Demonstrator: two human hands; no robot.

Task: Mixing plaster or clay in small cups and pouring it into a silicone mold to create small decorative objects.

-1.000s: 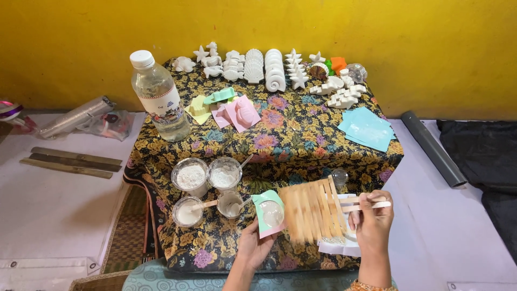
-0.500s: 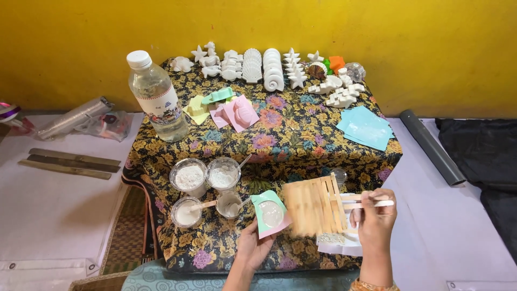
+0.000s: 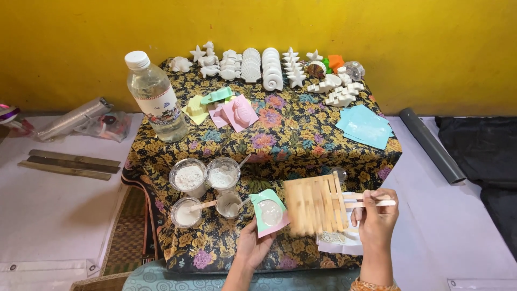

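My left hand (image 3: 252,249) holds a small green and pink mould (image 3: 269,212) filled with white paste, at the table's front edge. My right hand (image 3: 376,220) grips a flat wooden stick (image 3: 371,203) that points left over a rack of wooden sticks (image 3: 314,204). Under the rack lies a white sheet (image 3: 339,244). To the left of the mould stand several clear cups of white powder and paste (image 3: 206,186), two with sticks in them.
A water bottle (image 3: 156,98) stands at the back left of the floral cloth (image 3: 291,134). White plaster shapes (image 3: 269,67) line the back edge, with coloured moulds (image 3: 226,110) and blue sheets (image 3: 366,125) in front. A dark tube (image 3: 432,144) lies on the right, wooden strips (image 3: 70,163) on the left.
The wooden rack has shifted a little under my right hand, which has drawn the stick slightly right. My left hand keeps the mould in the same spot.
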